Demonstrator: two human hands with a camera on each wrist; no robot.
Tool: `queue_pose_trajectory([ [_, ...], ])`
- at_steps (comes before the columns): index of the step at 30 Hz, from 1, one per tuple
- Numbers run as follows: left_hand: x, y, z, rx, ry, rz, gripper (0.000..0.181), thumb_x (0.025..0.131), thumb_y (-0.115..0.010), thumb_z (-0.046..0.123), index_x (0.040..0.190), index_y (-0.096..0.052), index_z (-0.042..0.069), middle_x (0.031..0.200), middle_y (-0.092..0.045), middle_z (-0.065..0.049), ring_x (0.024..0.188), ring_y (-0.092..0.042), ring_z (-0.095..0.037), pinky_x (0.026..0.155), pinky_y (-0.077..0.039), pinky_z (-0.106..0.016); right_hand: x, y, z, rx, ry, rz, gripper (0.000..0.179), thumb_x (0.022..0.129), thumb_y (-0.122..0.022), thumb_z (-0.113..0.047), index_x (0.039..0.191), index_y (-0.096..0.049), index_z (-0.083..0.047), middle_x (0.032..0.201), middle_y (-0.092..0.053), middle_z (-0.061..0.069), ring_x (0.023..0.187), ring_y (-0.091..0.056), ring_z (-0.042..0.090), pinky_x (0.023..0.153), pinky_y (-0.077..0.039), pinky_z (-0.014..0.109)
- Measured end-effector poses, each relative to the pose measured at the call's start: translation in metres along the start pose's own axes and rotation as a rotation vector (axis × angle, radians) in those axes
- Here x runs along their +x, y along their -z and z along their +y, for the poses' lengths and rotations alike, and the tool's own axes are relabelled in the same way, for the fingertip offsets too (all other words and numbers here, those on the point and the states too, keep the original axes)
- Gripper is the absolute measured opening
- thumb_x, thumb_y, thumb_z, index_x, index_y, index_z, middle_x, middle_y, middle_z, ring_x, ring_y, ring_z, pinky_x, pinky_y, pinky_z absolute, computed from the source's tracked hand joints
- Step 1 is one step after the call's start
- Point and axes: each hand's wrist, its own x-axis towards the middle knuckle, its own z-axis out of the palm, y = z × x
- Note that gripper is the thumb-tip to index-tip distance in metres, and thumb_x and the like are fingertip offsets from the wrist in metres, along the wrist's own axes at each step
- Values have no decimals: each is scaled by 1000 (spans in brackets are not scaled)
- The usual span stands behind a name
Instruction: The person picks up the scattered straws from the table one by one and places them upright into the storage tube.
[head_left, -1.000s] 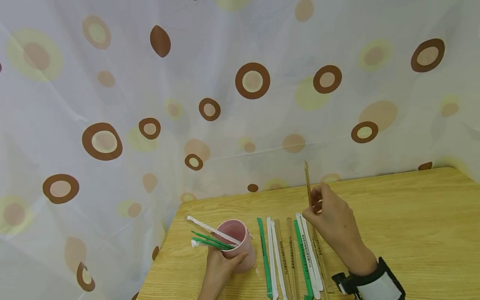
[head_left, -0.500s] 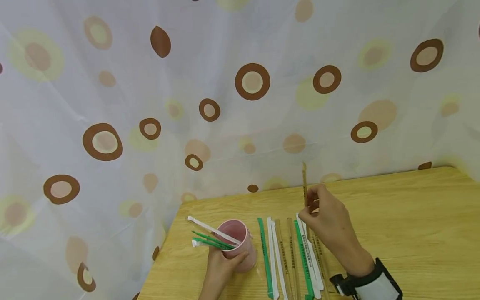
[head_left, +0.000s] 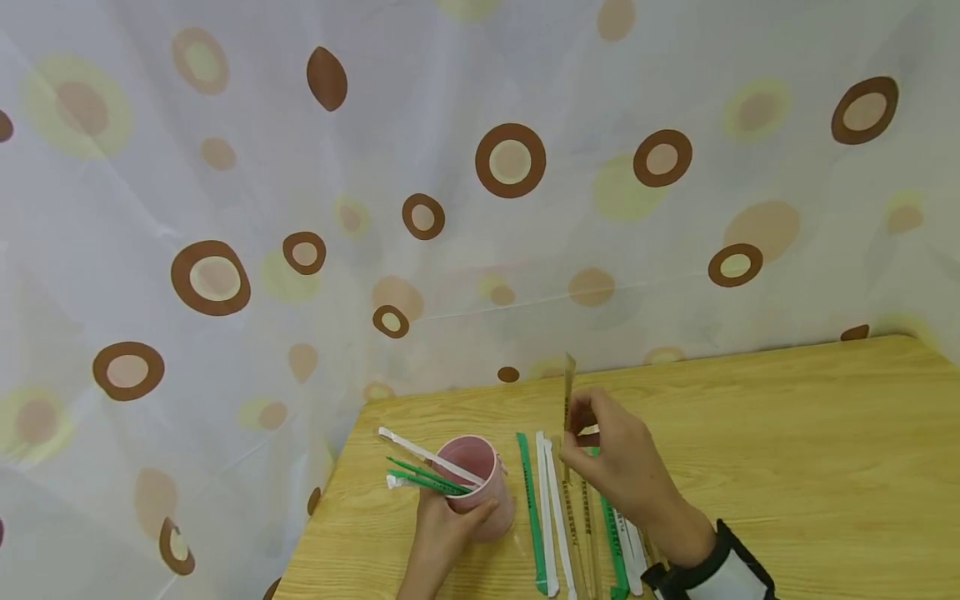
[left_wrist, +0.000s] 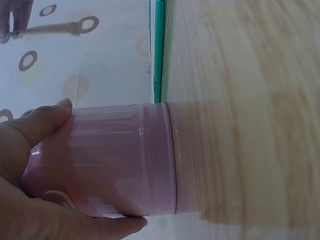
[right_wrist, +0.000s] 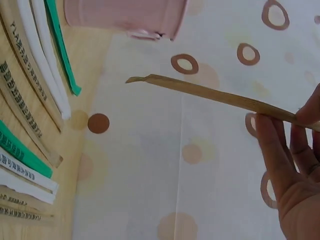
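Observation:
A pink cup (head_left: 495, 510) stands on the table at the left, and my left hand (head_left: 442, 533) grips its side. In the left wrist view, the thumb and fingers wrap around the cup (left_wrist: 110, 155). A white wrapped straw (head_left: 408, 446) and several green straws (head_left: 422, 478) lean out over the cup's left rim. To the right, above the table, my right hand (head_left: 626, 462) pinches a brown paper-wrapped straw (right_wrist: 200, 92) between thumb and fingers. That straw points upward in the head view, its lower part overlapping the straws lying below.
Wrapped straws lie side by side right of the cup: a green straw (head_left: 529, 500), white straws (head_left: 546, 533), brown straws (head_left: 588, 542) and another green straw (head_left: 617, 550). The wooden table (head_left: 810, 450) ends at a patterned curtain (head_left: 450, 258) behind.
My right hand has moved left and slightly down with the brown straw, now over the lying straws and closer to the cup. My left hand stays on the cup.

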Motion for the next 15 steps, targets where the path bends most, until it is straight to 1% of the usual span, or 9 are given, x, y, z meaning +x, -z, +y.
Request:
queue_pose_trajectory([
  [4, 0, 0, 1, -15, 4, -2, 75, 60, -85, 21, 122, -47, 3, 116, -58, -11, 110, -54, -20, 98, -41, -35, 5, -15, -3, 56, 171, -38, 31, 79, -60, -1, 104, -48, -15, 90, -52, -8, 85, -56, 6, 67, -50, 19],
  [7, 1, 1, 2, -25, 14, -9, 75, 60, -85, 20, 123, -47, 3, 116, -59, -11, 110, -54, -20, 97, -41, -34, 13, -26, -5, 85, 248, -70, 29, 83, -57, -4, 108, -47, -13, 96, -53, -5, 91, -57, 9, 72, -50, 18],
  [10, 1, 2, 3, -19, 24, -21, 76, 61, -85, 21, 123, -46, 4, 117, -58, -10, 110, -54, -19, 97, -41, -35, 21, -38, -4, 128, 262, -108, 29, 86, -55, -7, 112, -45, -12, 99, -53, -2, 94, -56, 10, 74, -50, 20],
  [13, 1, 2, 2, -23, 21, -22, 75, 61, -85, 21, 123, -46, 4, 116, -58, -10, 110, -54, -20, 97, -41, -36, 25, -52, 1, 150, 245, -148, 29, 86, -56, -8, 112, -46, -13, 98, -53, -4, 93, -56, 8, 72, -50, 20],
  [15, -1, 1, 2, -31, 21, -19, 75, 62, -84, 19, 124, -45, 3, 117, -58, -10, 109, -54, -20, 97, -41, -35, 26, -61, 5, 154, 249, -174, 29, 85, -57, -6, 111, -47, -13, 97, -52, -5, 91, -56, 6, 71, -50, 19],
])
